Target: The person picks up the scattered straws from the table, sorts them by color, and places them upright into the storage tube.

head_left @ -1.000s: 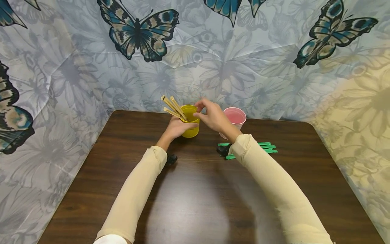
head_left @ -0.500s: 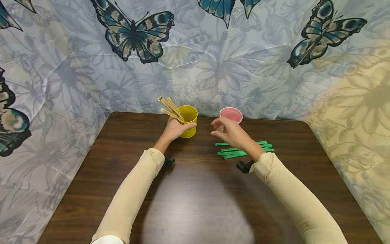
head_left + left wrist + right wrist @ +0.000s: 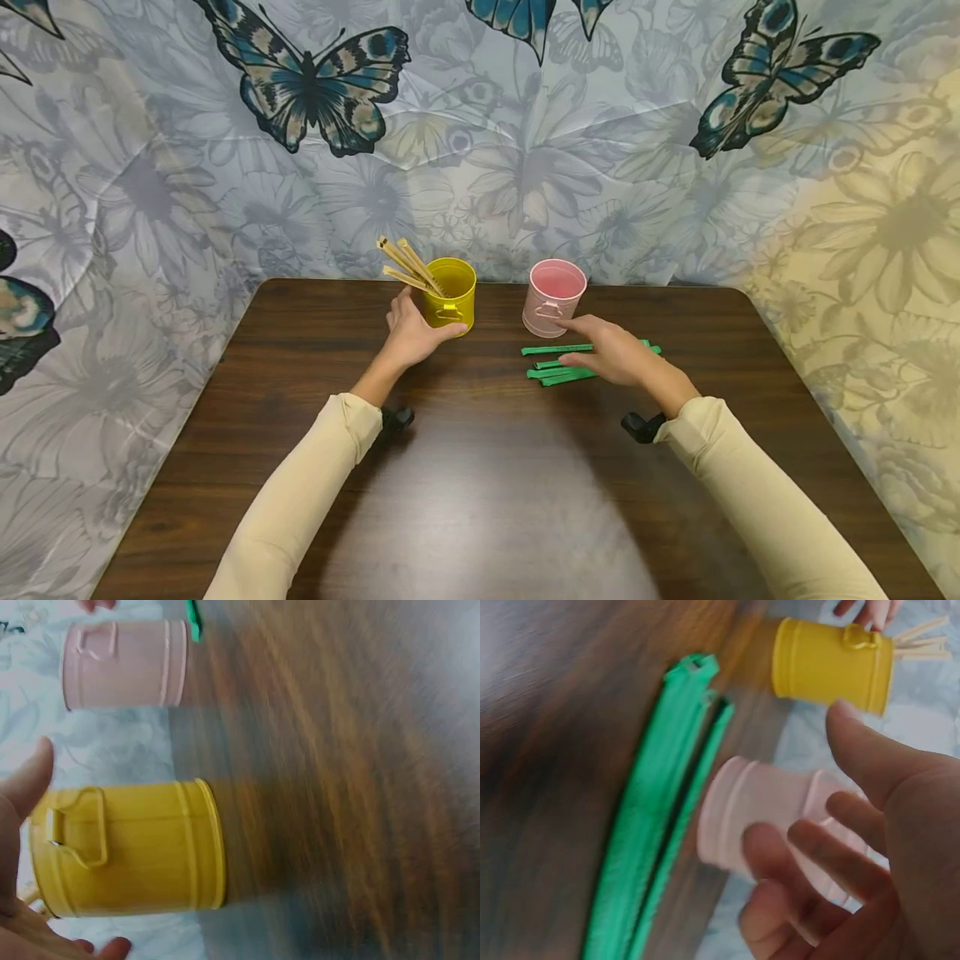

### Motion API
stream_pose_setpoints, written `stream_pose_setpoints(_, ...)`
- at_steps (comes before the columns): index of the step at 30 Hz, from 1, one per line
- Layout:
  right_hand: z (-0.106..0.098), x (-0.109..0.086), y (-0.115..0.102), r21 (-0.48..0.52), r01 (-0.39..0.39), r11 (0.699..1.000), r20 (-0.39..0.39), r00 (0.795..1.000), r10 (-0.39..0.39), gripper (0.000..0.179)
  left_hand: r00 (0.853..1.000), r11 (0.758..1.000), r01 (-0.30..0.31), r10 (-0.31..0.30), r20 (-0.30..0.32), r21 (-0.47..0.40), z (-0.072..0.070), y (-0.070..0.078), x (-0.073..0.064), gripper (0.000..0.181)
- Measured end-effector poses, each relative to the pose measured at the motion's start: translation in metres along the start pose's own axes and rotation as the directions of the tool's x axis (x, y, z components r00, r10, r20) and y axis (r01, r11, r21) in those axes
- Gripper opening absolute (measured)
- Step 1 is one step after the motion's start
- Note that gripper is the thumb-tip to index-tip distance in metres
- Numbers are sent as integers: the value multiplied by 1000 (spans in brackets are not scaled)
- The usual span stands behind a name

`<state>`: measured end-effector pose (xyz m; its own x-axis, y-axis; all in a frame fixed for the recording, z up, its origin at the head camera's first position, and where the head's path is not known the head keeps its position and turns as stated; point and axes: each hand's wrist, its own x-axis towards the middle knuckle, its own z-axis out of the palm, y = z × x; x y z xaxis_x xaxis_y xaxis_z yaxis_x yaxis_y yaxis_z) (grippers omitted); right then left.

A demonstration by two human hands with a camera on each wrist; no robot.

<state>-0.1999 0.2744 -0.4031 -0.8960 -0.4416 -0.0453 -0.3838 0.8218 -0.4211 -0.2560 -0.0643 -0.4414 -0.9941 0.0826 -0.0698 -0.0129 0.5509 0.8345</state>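
Fingers (image 3: 847, 859) are loosely parted: the left hand (image 3: 411, 335) is held partly around a yellow cylindrical bucket (image 3: 462, 307) of tan sticks (image 3: 408, 264), the right hand (image 3: 618, 354) over green sticks (image 3: 558, 375) on a brown wooden bench (image 3: 465, 467)

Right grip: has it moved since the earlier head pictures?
Yes, rightward and nearer: once left of the pink bucket, the right grip is now at its front right.

Left bucket (image 3: 467, 298), right bucket (image 3: 542, 310) on table (image 3: 480, 467), leaning sticks (image 3: 408, 267) in left, lying sticks (image 3: 561, 376) before right
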Motion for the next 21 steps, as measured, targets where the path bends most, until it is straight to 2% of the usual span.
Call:
stream_pose_setpoints(5, 3, -19, 18, -15, -44, 999, -6, 999, 44, 68, 996, 994, 33, -41, 80, 105, -2, 6, -20, 112)
stream_pose_setpoints(9, 4, -29, 29, 25, -65, 998, -36, 997, 66, 60, 983, 985, 5, -37, 182, 174, -3, 17, -34, 99)
stream_pose_setpoints(11, 6, -33, 33, 51, -68, 996, -44, 997, 70, 53, 973, 984, -35, -7, 230, 176, -1, 25, -38, 92)
stream_pose_setpoints(15, 16, -35, 42, 72, -59, 996, -69, 996, 64, 39, 953, 989, -116, 85, 292, 92, 9, 43, -38, 79)
stream_pose_setpoints(18, 23, -34, 48, 65, -46, 997, -93, 994, 52, 34, 941, 981, -193, 180, 288, 15, 20, 57, -32, 72)
stream_pose_setpoints(21, 30, -34, 52, 59, -34, 998, -113, 993, 40, 29, 932, 965, -260, 262, 249, -42, 32, 69, -24, 71)
